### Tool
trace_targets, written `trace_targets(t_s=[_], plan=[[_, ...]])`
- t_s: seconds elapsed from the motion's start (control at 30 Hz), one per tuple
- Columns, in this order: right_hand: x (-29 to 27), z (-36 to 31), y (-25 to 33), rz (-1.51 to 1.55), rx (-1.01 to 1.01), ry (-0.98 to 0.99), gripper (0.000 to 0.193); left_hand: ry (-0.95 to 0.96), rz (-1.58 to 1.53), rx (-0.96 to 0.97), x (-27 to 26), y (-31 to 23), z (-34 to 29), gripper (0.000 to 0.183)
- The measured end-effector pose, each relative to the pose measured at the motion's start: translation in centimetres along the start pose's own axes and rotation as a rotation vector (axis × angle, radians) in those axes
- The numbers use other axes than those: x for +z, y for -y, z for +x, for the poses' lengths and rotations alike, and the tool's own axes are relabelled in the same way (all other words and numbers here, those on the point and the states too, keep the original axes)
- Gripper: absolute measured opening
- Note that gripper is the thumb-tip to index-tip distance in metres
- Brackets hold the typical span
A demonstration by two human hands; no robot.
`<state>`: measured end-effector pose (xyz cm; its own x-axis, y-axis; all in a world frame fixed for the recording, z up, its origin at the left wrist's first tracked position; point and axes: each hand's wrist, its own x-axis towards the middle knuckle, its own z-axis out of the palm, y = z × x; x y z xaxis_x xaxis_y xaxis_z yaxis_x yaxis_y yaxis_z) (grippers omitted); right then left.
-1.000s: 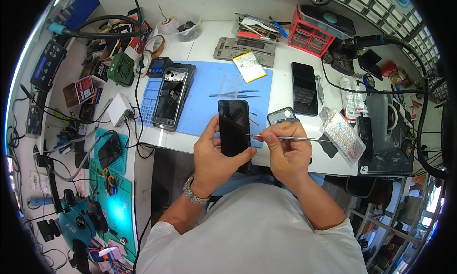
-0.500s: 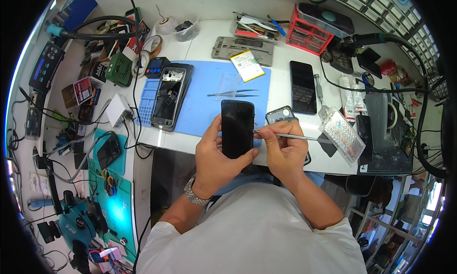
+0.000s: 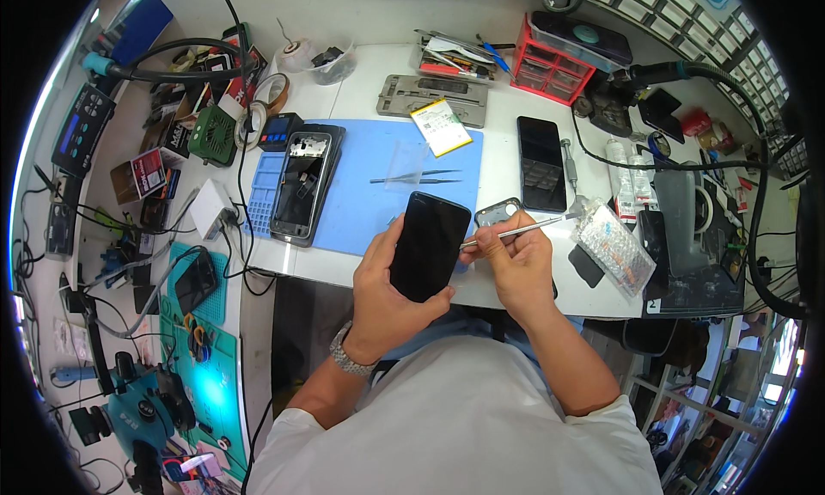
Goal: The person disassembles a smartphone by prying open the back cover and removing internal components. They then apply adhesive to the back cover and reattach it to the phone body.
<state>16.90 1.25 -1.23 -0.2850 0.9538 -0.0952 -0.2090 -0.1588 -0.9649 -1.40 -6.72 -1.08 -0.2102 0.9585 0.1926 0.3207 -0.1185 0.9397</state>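
Observation:
A black smartphone (image 3: 430, 247), its dark screen facing up, is gripped along its sides by my left hand (image 3: 380, 276). The phone leans a little to the right. My right hand (image 3: 522, 270) pinches a thin metal pry tool (image 3: 531, 229), whose left tip meets or nearly meets the phone's right edge. Beyond the phone, tweezers (image 3: 421, 180) and a clear plastic bag (image 3: 406, 164) lie on the blue mat (image 3: 355, 181). Just past my right hand rests a grey phone back frame (image 3: 496, 212), partly hidden by the fingers.
An opened phone (image 3: 302, 186) lies at the mat's left. A white battery (image 3: 442, 127) overlaps the far mat edge. Right of the mat are another black phone (image 3: 541, 164), a screwdriver (image 3: 569, 162) and a bubble-wrap pouch (image 3: 614, 247). A red drawer box (image 3: 554, 64) stands behind.
The phone in my left hand has turned clockwise and come slightly nearer. The pry tool now slants up to the right instead of lying almost level, its tip still by the phone's right edge.

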Motion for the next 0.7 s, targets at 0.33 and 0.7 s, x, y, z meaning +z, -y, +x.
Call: trace_targets(t_s=[0.33, 0.7], plan=[[-0.5, -0.1, 0.6, -0.082, -0.049, -0.008, 0.020, 0.016, 0.049, 0.036, -0.8, 0.8, -0.7, 0.099], [0.5, 0.4, -0.2, -0.084, -0.203, -0.025, 0.014, 0.031, 0.177, 0.034, -1.6, 0.8, -1.6, 0.099]])
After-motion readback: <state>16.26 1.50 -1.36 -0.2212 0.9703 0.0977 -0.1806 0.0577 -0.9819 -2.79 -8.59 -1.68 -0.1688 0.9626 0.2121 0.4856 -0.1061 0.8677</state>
